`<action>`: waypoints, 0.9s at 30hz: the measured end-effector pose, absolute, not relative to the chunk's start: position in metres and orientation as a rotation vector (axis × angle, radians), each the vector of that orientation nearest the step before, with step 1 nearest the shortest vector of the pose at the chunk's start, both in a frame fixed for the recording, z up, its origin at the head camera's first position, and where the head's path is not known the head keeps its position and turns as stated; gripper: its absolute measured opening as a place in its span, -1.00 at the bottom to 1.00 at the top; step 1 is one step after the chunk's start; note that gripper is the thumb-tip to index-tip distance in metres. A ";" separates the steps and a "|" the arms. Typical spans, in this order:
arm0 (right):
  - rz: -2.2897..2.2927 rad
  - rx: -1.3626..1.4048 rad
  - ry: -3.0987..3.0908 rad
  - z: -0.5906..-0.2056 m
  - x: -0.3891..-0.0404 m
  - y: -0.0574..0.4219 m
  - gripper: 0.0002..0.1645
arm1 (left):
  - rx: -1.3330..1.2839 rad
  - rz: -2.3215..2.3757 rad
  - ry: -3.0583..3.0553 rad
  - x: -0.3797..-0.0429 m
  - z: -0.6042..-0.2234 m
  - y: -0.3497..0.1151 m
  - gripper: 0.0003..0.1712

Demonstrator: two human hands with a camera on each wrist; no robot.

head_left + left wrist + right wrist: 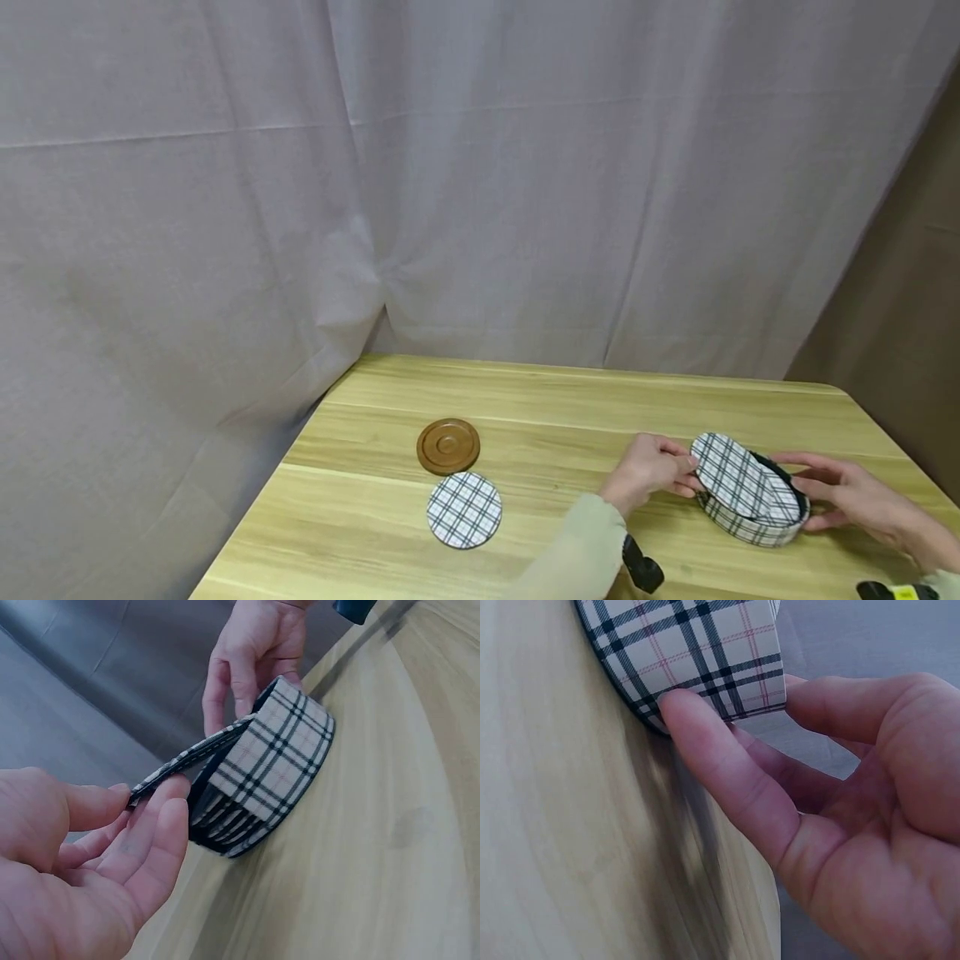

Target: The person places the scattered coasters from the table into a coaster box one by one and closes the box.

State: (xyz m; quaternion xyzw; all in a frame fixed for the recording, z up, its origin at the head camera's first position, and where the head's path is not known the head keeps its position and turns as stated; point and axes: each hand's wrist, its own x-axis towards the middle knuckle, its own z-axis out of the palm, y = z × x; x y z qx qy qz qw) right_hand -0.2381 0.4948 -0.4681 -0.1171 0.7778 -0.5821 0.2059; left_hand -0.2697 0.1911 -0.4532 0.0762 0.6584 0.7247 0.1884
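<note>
At the right of the table, my left hand (pixel 651 472) pinches the edge of a round plaid coaster (pixel 726 473) between thumb and fingers. The coaster tilts over a round plaid coaster holder (pixel 738 527), its far edge reaching inside the rim. More coasters (pixel 217 817) lie stacked in the holder, seen through a cut-out in its side in the left wrist view. My right hand (pixel 847 492) grips the holder's right side; in the right wrist view a fingertip (pixel 686 712) presses the plaid wall.
Left of the hands, a second plaid coaster (pixel 465 510) lies flat on the wooden table (pixel 555 417). Just behind it sits a brown wooden round dish (pixel 448 447). Grey curtains (pixel 510 233) hang along the table's back edge.
</note>
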 end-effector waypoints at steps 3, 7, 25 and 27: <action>-1.606 -0.299 2.188 -0.467 -0.238 0.495 -0.45 | 0.231 2.003 1.841 -0.267 -0.454 0.195 -0.89; -1.604 -0.317 2.177 -0.467 -0.238 0.496 -0.46 | 0.220 1.978 1.843 -0.263 -0.456 0.200 -0.85; -1.660 -0.379 2.093 -0.467 -0.239 0.495 -0.43 | 0.175 1.869 2.159 -0.261 -0.454 0.204 -0.78; -1.661 -0.382 2.099 -0.468 -0.239 0.496 -0.43 | 0.198 1.846 2.206 -0.264 -0.451 0.199 -0.79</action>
